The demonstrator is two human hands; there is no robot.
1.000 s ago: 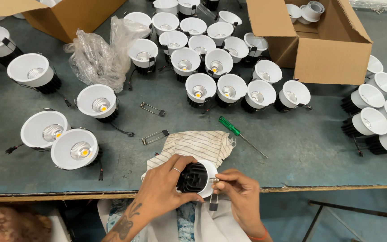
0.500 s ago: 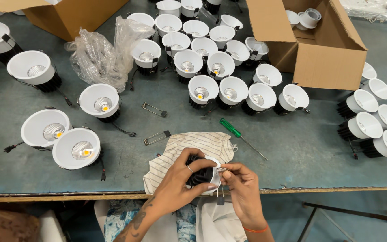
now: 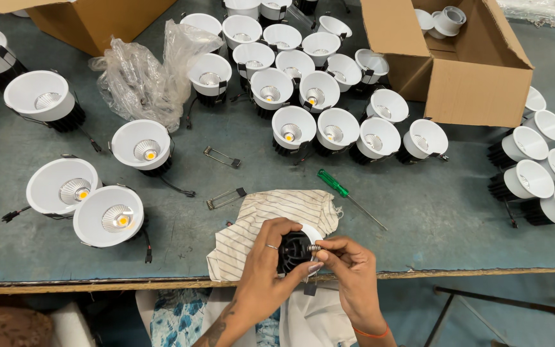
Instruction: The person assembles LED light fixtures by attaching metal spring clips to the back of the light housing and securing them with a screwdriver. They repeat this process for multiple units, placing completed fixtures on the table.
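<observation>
The left hand [image 3: 266, 263] wraps its grip closed around a downlight [image 3: 295, 249], fingers curled over its black finned back and thumb under it. The right hand [image 3: 352, 270] pinches a small metal spring clip [image 3: 314, 247] between thumb and fingertips, grip closed, pressing it against the side of the black housing. The downlight is held face down at the near edge of the table [image 3: 431, 212], over a striped cloth [image 3: 271, 218]; only a sliver of its white rim shows past the fingers. A green-handled screwdriver [image 3: 342, 193] lies just beyond the cloth, with two loose spring clips [image 3: 225, 198] to the left.
</observation>
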